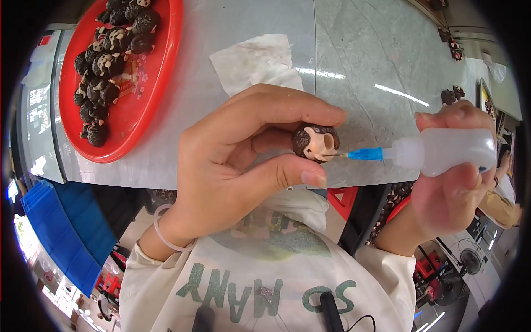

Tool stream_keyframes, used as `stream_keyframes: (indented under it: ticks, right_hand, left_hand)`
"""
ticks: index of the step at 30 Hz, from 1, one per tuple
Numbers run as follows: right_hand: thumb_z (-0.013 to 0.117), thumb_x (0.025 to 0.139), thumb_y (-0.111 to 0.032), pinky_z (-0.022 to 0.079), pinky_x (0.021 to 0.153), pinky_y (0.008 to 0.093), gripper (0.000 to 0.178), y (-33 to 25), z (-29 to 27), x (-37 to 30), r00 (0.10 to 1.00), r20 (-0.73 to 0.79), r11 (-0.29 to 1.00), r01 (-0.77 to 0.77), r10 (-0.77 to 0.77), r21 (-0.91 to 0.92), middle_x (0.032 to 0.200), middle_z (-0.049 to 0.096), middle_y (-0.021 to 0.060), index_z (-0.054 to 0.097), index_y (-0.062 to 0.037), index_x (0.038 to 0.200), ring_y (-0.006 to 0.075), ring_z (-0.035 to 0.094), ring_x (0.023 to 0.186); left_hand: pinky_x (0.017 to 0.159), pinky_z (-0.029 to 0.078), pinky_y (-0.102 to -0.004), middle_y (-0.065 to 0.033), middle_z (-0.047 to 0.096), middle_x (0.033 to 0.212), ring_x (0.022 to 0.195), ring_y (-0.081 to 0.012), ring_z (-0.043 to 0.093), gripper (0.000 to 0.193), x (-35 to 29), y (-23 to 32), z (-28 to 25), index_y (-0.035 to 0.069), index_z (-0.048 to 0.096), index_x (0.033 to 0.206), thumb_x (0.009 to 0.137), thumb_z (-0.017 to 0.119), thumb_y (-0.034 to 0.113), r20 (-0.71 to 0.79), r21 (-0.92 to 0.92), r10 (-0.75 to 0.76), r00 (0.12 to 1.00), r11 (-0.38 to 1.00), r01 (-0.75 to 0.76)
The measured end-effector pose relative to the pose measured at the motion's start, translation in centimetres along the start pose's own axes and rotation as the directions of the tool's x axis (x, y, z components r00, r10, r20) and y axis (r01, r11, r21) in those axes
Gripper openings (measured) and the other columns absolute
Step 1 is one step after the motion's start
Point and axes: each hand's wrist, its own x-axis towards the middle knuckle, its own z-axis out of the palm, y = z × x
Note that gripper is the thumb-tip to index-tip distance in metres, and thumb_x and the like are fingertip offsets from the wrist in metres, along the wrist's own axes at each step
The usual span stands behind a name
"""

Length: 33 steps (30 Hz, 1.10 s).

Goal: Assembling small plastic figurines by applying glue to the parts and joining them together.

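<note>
Table (354, 61) | left hand (221, 144) arched, pinching figurine (315, 144) | right hand (442, 205) gripping bottle (456, 148)

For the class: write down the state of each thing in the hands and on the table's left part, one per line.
Left hand: pinching the figure
Small figure: held up
Right hand: gripping the bottle
Bottle: tipped sideways
Blue needle tip: aimed at the figure; contact unclear
Red tray: partly filled
Dark pieces: heaped
White cloth: creased

Left hand (221, 138) pinching, thumb (296, 172) opposite fingers (293, 105), right hand (447, 203) curled in a grip
</note>
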Motion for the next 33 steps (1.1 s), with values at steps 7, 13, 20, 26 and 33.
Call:
stream_keyframes:
  ticks: [7, 13, 20, 26, 33]
  right_hand:
    - [0.062, 0.075, -0.041, 0.042, 0.071, 0.0280, 0.058, 0.1, -0.4, -0.1, 0.995, -0.017, 0.993, 0.101, -0.103, -0.061, 0.087, 0.053, 0.0168, 0.046, 0.0082, 0.103, 0.0202, 0.050, 0.083]
    - [0.063, 0.074, -0.040, 0.043, 0.066, 0.0278, 0.058, 0.3, -0.7, -0.3, 0.981, -0.031, 0.976, 0.189, -0.193, -0.110, 0.082, 0.056, 0.0176, 0.046, 0.0087, 0.103, 0.0197, 0.049, 0.079]
    - [0.063, 0.073, -0.044, 0.039, 0.056, 0.0274, 0.063, -0.5, 0.6, -1.1, 0.887, -0.084, 0.822, 0.380, -0.454, -0.424, 0.076, 0.057, 0.0161, 0.047, 0.0083, 0.103, 0.0177, 0.048, 0.063]
    - [0.065, 0.071, -0.045, 0.041, 0.062, 0.0298, 0.064, -0.2, -0.1, -1.0, 0.891, 0.008, 0.847, 0.434, -0.454, -0.306, 0.081, 0.056, 0.0163, 0.046, 0.0071, 0.103, 0.0210, 0.051, 0.068]
    - [0.066, 0.071, -0.041, 0.043, 0.066, 0.0304, 0.061, 0.5, -0.8, -0.8, 0.909, -0.050, 0.899, 0.398, -0.413, -0.180, 0.088, 0.052, 0.0166, 0.046, 0.0063, 0.103, 0.0245, 0.053, 0.074]
  left_hand:
    - [0.073, 0.047, -0.0275, -0.0169, 0.055, 0.098, 0.083, -0.0200, 0.057, 0.049, 0.0, 0.2, 0.2, -0.007, 0.052, 0.101, 0.066, 0.074, 0.018, 0.000, -0.020, -0.037, 0.999, 0.999, 0.037]
    - [0.073, 0.047, -0.0277, -0.0170, 0.055, 0.099, 0.088, -0.0205, 0.056, 0.047, 0.0, 0.3, 0.0, -0.007, 0.054, 0.101, 0.065, 0.074, 0.016, 0.042, 0.040, -0.017, 0.999, 0.999, 0.015]
    - [0.072, 0.047, -0.0275, -0.0169, 0.054, 0.099, 0.087, -0.0203, 0.055, 0.047, 0.1, 0.2, 0.0, -0.008, 0.054, 0.101, 0.065, 0.074, 0.015, 0.067, 0.113, 0.018, 0.998, 0.993, -0.026]
    - [0.069, 0.048, -0.0273, -0.0171, 0.054, 0.099, 0.082, -0.0208, 0.057, 0.046, 0.1, 0.1, 0.2, -0.008, 0.054, 0.101, 0.065, 0.073, 0.014, 0.034, 0.114, 0.031, 0.999, 0.993, -0.034]
    - [0.068, 0.048, -0.0273, -0.0183, 0.054, 0.100, 0.081, -0.0218, 0.058, 0.043, 0.0, 0.2, 0.4, -0.005, 0.054, 0.099, 0.066, 0.073, 0.014, -0.021, 0.037, -0.002, 1.000, 0.999, 0.003]
